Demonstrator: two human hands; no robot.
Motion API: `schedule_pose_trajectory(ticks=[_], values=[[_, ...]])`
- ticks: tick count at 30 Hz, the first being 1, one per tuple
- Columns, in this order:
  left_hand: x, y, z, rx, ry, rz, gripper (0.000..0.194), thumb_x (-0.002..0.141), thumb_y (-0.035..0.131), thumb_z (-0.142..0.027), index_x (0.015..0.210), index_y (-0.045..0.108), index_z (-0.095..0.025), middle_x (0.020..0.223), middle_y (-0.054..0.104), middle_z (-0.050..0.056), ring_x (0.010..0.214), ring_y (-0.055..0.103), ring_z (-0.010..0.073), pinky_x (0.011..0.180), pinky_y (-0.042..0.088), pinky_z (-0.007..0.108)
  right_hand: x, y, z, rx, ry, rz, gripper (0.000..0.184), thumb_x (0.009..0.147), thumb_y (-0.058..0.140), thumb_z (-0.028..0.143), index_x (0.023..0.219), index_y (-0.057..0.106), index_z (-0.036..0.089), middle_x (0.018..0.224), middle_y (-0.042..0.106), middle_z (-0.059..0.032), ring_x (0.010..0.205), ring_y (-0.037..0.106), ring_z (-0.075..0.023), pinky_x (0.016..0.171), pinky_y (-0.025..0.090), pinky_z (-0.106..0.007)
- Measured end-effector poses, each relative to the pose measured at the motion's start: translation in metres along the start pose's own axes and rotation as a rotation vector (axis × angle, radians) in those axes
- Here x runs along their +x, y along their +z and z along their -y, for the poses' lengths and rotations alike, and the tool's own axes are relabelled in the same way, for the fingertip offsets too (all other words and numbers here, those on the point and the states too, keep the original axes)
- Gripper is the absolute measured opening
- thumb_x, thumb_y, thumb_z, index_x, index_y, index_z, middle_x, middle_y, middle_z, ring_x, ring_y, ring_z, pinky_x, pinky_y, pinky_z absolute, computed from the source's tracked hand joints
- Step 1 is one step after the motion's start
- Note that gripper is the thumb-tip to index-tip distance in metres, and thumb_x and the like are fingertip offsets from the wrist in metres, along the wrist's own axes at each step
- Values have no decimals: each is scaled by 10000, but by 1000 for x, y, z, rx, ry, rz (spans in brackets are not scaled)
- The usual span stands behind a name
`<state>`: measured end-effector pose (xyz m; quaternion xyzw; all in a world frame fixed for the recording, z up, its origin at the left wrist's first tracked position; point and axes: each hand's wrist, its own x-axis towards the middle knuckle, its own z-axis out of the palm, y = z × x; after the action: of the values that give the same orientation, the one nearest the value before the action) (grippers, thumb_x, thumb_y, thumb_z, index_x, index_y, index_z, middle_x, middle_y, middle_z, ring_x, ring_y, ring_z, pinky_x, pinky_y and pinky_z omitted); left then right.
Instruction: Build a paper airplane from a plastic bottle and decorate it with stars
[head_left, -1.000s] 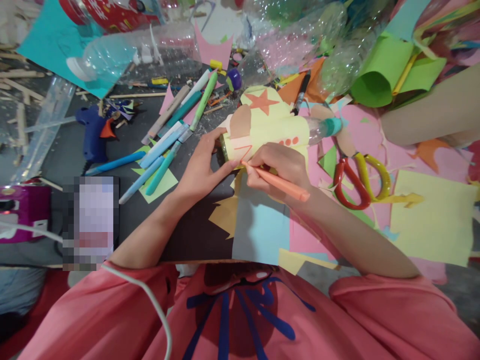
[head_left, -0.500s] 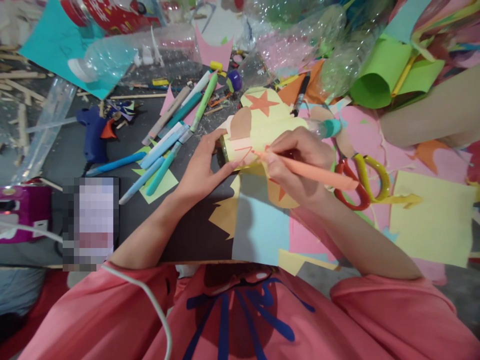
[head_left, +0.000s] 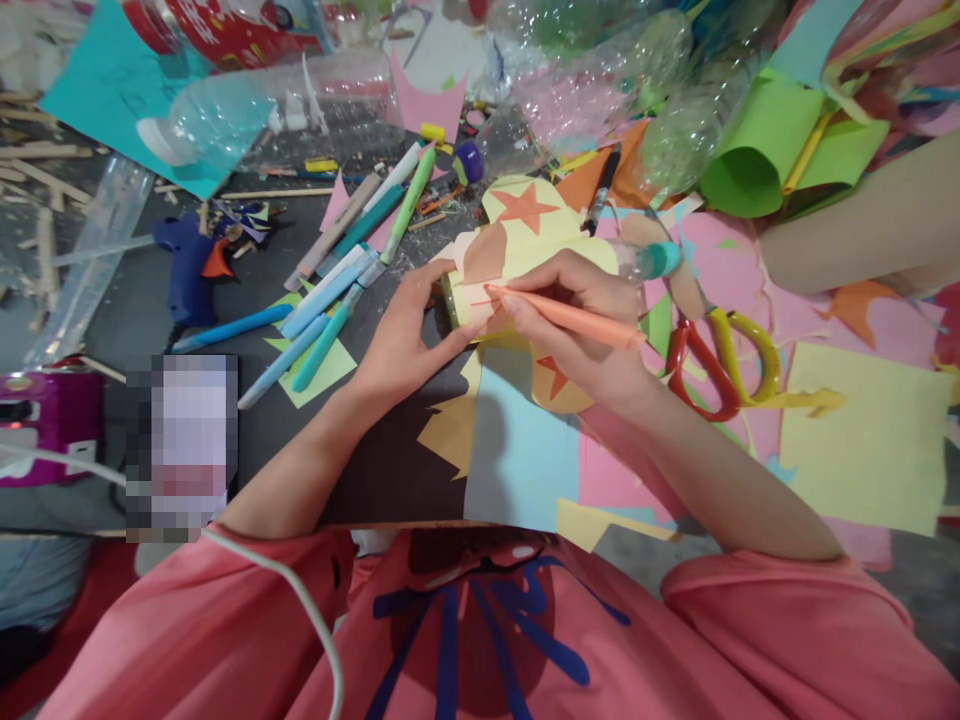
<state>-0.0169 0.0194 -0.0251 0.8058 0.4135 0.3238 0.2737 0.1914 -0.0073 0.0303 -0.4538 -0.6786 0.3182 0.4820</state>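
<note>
A plastic bottle wrapped in pale yellow paper [head_left: 536, 258] lies on its side, its teal cap [head_left: 661, 259] pointing right. Yellow paper fins with orange stars [head_left: 527, 207] stick out above and below it. My left hand [head_left: 409, 335] grips the bottle's left end, thumb along the near side and fingers behind. In my right hand [head_left: 581, 315] is an orange marker [head_left: 581, 318], pinched like a pen. Its tip touches, or nearly touches, the pale paper beside a few orange lines. The right hand's edge rests against the wrapped bottle.
Several markers [head_left: 337, 300] lie left of the bottle, near a blue glue gun [head_left: 187, 265] and a phone [head_left: 191, 435]. Scissors [head_left: 705, 370] and a yellow sheet [head_left: 862, 440] lie to the right. Clear bottles [head_left: 277, 105] crowd the back. Another person's arm [head_left: 862, 220] reaches in from the right.
The marker and my right hand have shifted slightly left and up over the paper, the marker's back end swinging left. My left hand keeps its place on the bottle.
</note>
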Motion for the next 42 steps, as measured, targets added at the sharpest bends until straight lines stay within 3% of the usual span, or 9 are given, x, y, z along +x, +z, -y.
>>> schedule_pose_trajectory(ticks=[16,23,34,42], values=[[1,-2,-3,-11,-11,0,595,941,561,-615,1385,454,-234,1300,615,126,1167,634,271,975,561,408,-1,-6,3,-46,28,131,169,906,657,287,755,606,232,660,614,40,583,512,-109,559,435,-270],[0,-2,0,-31,-40,17,644,939,534,-652,1408,451,-217,1302,616,125,1183,627,270,997,547,406,0,-6,8,-41,45,178,185,883,648,222,712,578,216,661,630,36,588,527,-104,574,412,-268],[0,-3,1,4,-27,46,580,981,510,-554,1443,399,-221,1403,566,133,1261,599,267,1066,524,425,2,-4,4,-121,-20,226,218,843,629,173,649,547,230,620,605,33,594,539,-122,576,414,-284],[-1,-3,0,18,-32,44,598,970,516,-571,1458,396,-246,1367,584,125,1230,609,284,1046,531,442,3,-9,5,16,63,24,177,905,682,290,745,618,249,658,621,33,575,531,-114,517,428,-276]])
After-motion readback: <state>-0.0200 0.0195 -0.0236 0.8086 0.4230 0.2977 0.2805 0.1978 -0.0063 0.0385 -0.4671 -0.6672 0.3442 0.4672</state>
